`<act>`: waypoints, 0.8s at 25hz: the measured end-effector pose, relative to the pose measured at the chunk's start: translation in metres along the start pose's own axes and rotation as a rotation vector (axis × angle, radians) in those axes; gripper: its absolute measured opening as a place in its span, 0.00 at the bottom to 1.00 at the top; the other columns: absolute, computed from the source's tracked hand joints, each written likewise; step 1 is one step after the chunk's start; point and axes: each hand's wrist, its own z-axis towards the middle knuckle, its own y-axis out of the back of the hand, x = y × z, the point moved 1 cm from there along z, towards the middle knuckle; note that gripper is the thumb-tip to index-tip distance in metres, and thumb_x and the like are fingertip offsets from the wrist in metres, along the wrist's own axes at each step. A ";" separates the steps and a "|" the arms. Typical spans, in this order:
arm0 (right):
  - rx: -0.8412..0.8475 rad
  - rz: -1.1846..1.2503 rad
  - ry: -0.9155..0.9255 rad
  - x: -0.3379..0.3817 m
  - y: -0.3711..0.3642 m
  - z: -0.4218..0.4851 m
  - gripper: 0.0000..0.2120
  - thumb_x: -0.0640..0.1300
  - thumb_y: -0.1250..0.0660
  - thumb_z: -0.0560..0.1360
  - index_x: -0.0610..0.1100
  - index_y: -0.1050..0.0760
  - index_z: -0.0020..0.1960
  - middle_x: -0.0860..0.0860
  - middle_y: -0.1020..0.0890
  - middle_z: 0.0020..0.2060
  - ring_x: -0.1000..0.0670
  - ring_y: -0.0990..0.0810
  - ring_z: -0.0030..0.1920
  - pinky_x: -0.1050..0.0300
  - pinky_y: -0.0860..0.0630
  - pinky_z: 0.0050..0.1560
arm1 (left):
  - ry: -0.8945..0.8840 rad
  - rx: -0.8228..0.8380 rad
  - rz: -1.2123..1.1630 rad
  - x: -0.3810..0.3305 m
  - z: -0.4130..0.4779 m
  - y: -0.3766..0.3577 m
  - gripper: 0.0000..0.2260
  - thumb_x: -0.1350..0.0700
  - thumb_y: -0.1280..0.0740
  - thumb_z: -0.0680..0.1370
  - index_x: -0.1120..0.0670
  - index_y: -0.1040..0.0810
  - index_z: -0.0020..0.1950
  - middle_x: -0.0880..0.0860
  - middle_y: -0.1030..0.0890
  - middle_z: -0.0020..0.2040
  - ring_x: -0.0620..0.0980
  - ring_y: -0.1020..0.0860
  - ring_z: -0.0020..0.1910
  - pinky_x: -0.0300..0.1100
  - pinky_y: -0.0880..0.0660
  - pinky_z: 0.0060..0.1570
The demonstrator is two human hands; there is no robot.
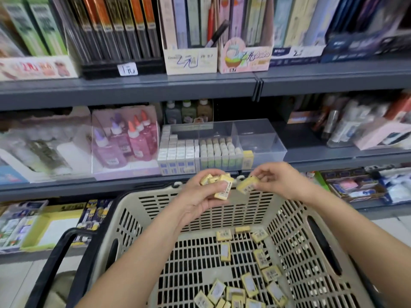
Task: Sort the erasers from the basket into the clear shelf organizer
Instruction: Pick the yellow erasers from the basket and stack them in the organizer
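We see L hand [200, 196] clutching several yellow erasers [219, 185]; R hand [278, 181] pinching one eraser [246, 185] above basket [295, 221]; clear organizer [262, 141] on shelf behind

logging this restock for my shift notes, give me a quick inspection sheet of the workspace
surface: grey shelf carries the clear shelf organizer
job's things: loose yellow erasers lie in the beige basket; a shelved eraser stands at the organizer's front, right of green-and-white rows
clutter: nothing seen
hands: left hand holds a bunch of erasers; right hand pinches a single eraser
cables: nothing seen
surroundings: pink glue bottles left of the organizer; boxed stationery above
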 end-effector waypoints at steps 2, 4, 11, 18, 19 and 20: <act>-0.107 0.032 0.018 0.003 0.024 0.014 0.09 0.40 0.25 0.68 0.45 0.20 0.47 0.51 0.19 0.38 0.55 0.23 0.38 0.64 0.26 0.46 | -0.071 -0.027 0.007 -0.018 0.008 -0.007 0.12 0.65 0.26 0.65 0.52 0.18 0.45 0.58 0.18 0.48 0.54 0.17 0.41 0.45 0.19 0.36; -0.212 -0.048 0.040 0.003 0.044 0.033 0.09 0.40 0.25 0.67 0.45 0.18 0.48 0.51 0.18 0.38 0.56 0.23 0.38 0.73 0.30 0.41 | -0.126 -0.072 0.008 -0.029 0.015 -0.009 0.11 0.66 0.28 0.68 0.53 0.20 0.47 0.59 0.20 0.52 0.54 0.17 0.44 0.44 0.19 0.37; -0.232 -0.489 0.072 -0.001 0.044 0.094 0.10 0.42 0.33 0.74 0.44 0.19 0.54 0.47 0.17 0.51 0.46 0.20 0.53 0.56 0.26 0.54 | -0.112 -0.108 0.000 -0.025 0.019 0.003 0.13 0.64 0.26 0.66 0.53 0.19 0.48 0.58 0.20 0.52 0.54 0.17 0.45 0.46 0.20 0.38; 0.093 -0.538 -0.018 -0.014 0.024 0.117 0.15 0.43 0.43 0.80 0.42 0.24 0.62 0.47 0.23 0.63 0.45 0.27 0.63 0.58 0.33 0.61 | -0.101 -0.102 0.030 -0.030 0.023 0.012 0.13 0.65 0.26 0.67 0.53 0.19 0.48 0.56 0.18 0.47 0.53 0.17 0.42 0.45 0.20 0.38; 0.092 -0.542 -0.015 -0.013 0.024 0.115 0.15 0.43 0.44 0.80 0.42 0.25 0.63 0.47 0.23 0.63 0.45 0.27 0.63 0.57 0.33 0.61 | -0.100 -0.100 0.027 -0.030 0.025 0.010 0.14 0.64 0.25 0.66 0.53 0.19 0.49 0.55 0.18 0.47 0.53 0.17 0.43 0.45 0.20 0.38; 0.064 -0.539 -0.010 -0.009 0.025 0.110 0.15 0.44 0.44 0.80 0.43 0.25 0.63 0.47 0.23 0.62 0.45 0.26 0.62 0.55 0.32 0.61 | -0.097 -0.095 0.016 -0.030 0.026 0.008 0.15 0.63 0.24 0.64 0.53 0.19 0.49 0.55 0.17 0.46 0.53 0.17 0.43 0.45 0.20 0.38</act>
